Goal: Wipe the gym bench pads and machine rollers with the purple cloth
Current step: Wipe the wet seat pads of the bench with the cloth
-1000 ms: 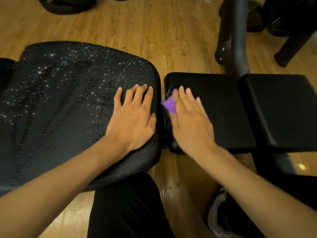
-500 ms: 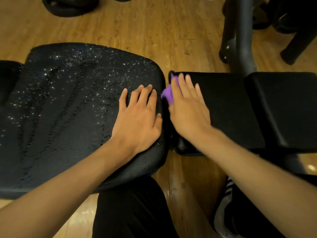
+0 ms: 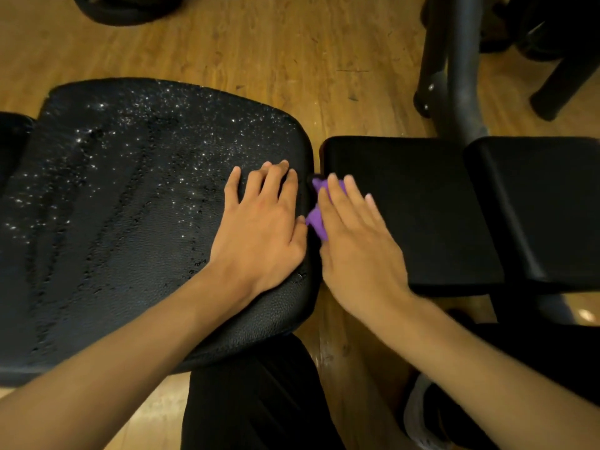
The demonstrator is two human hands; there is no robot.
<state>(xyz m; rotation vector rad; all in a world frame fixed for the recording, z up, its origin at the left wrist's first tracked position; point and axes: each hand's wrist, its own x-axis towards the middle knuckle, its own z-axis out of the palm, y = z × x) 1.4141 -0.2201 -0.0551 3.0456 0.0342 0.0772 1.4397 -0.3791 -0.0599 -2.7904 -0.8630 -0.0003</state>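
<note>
- Left hand (image 3: 259, 228) lies flat on the wide, glittering black leather seat pad (image 3: 113, 206), fingers straight and close together.
- Crumpled purple cloth (image 3: 316, 222) peeks out just right of that seat pad.
- Right hand (image 3: 357, 241) presses it onto the smooth black rectangular bench pad (image 3: 422, 196), cloth under slightly spread fingers.

No writing, label, brand mark or number can be read anywhere in your view. The speckled seat pad (image 3: 130, 222), the plain bench pad (image 3: 422, 206) beside it, the purple cloth (image 3: 316, 222) and the dark machine post (image 3: 461, 76) show bare surfaces, with no lettering you could make out.
</note>
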